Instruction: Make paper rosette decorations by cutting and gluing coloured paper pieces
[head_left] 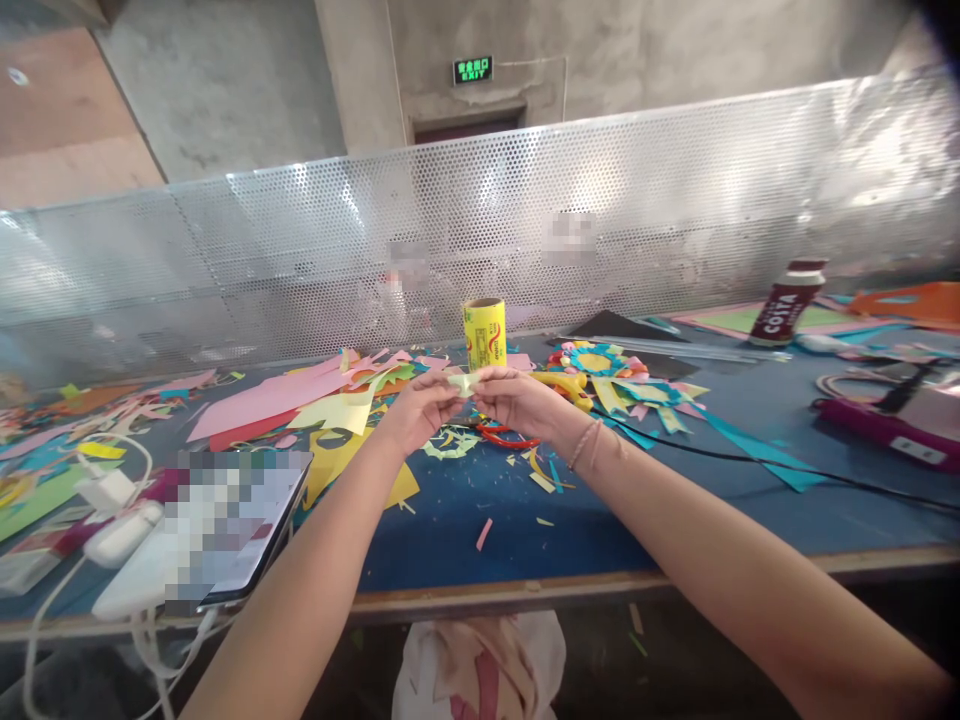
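Observation:
A small piece of pale green paper (pixel 462 384) is pinched between my two hands, above the middle of the blue table. My left hand (pixel 424 408) holds its left end with closed fingers. On its other end, the thumb and fingers of my right hand (pixel 517 400) are pressed together. Just behind the hands stands a yellow cardboard tube (pixel 486 332) with printed lettering, upright. Beneath them lie a pale green cut-paper ring (pixel 452 443) and red-handled scissors (pixel 508 437), partly hidden by my right hand. A flower-like paper rosette (pixel 596 360) rests to the right.
Pink paper sheets (pixel 274 398) and scraps spread over the left side. A tablet (pixel 247 520) with white cables lies at the front left. At the right are a Costa bottle (pixel 787 303), a purple power strip (pixel 885 435) and a black cable (pixel 750 458). A perforated metal panel (pixel 315 260) runs behind.

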